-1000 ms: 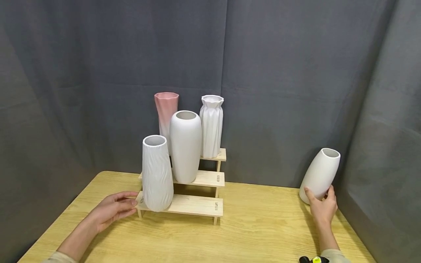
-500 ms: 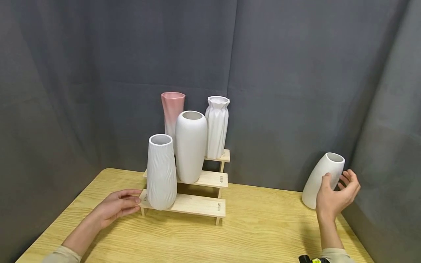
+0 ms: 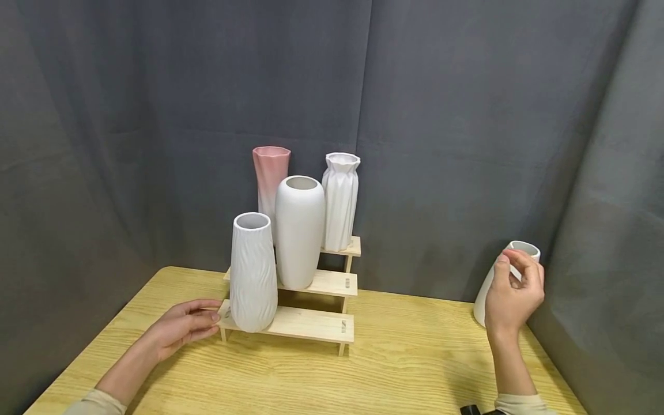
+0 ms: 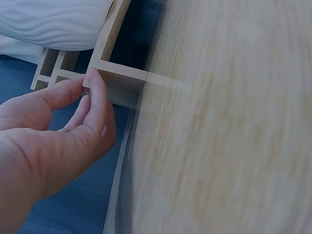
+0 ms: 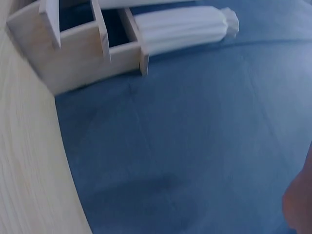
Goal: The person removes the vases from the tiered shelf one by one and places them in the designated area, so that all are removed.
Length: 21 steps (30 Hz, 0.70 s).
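My left hand (image 3: 184,325) pinches the left end of the bottom shelf of a three-step wooden stand (image 3: 311,324); its thumb and fingertips meet at that corner in the left wrist view. A white wavy-textured vase (image 3: 253,276) stands on this bottom shelf. On the middle shelf is a smooth white vase (image 3: 300,236). A pink-and-white vase (image 3: 271,173) and a white pleated vase (image 3: 340,202) stand on top. At the far right my right hand (image 3: 515,294), raised with loosely curled fingers, partly hides another smooth white vase (image 3: 482,300). Nothing shows in its grasp.
The wood-grain table (image 3: 404,357) bears the stand and the right-hand vase. Grey curtains (image 3: 441,144) enclose its back and sides. A black object (image 3: 471,410) sits by the right sleeve at the bottom edge.
My right hand has let go of the smooth white vase at the right, risen in front of it, and its fingers have curled inward. The left hand keeps its place on the stand.
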Motion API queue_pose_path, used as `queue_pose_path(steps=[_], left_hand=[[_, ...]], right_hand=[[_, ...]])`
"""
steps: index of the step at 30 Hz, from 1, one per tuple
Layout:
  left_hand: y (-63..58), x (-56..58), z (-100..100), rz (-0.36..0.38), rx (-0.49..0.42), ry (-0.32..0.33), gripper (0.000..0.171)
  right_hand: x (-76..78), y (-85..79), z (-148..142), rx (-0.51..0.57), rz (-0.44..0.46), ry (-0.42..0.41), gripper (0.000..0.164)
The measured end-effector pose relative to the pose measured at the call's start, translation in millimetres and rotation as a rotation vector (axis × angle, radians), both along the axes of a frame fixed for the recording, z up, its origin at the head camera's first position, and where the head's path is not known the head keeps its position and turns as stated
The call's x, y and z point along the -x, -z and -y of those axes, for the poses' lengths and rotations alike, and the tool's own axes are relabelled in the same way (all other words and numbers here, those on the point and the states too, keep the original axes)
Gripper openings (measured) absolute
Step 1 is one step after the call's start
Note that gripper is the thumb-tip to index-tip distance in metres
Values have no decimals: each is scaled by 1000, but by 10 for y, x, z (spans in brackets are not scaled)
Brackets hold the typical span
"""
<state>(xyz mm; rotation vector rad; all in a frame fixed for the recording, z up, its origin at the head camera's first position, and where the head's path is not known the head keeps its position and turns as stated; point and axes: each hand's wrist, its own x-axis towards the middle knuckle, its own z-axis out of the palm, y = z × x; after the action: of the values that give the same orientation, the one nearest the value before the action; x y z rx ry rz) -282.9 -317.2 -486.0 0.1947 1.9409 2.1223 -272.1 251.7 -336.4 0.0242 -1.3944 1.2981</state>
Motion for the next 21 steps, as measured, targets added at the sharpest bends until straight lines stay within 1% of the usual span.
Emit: queue_pose_path(steps=[1,5,9,12,15,19,21], left_hand=[[3,-2,4,-6,2,7,62],[14,1,12,8,-7,-8,60],[30,1,31,23,-13,-11,61],[41,9,38,23,-19,-6,63],[64,15,24,16,-21,-7,64],[51,27,0,17,-19,-28,62],[45,31,-23,25,-22,-47,61]], right_hand=[[-10,-11,38,2,4,-16,22],[-44,-24,183,-18,1,-81,21],[-70,-7,319,-111,-42,-135,21],[-85,-21,405,-182,-76,-159,21],[-127,-57,477,-223,-89,-164,20],[-181,-111,599,-243,-112,-207,18],[-204,-120,669,-249,-121,-249,17]])
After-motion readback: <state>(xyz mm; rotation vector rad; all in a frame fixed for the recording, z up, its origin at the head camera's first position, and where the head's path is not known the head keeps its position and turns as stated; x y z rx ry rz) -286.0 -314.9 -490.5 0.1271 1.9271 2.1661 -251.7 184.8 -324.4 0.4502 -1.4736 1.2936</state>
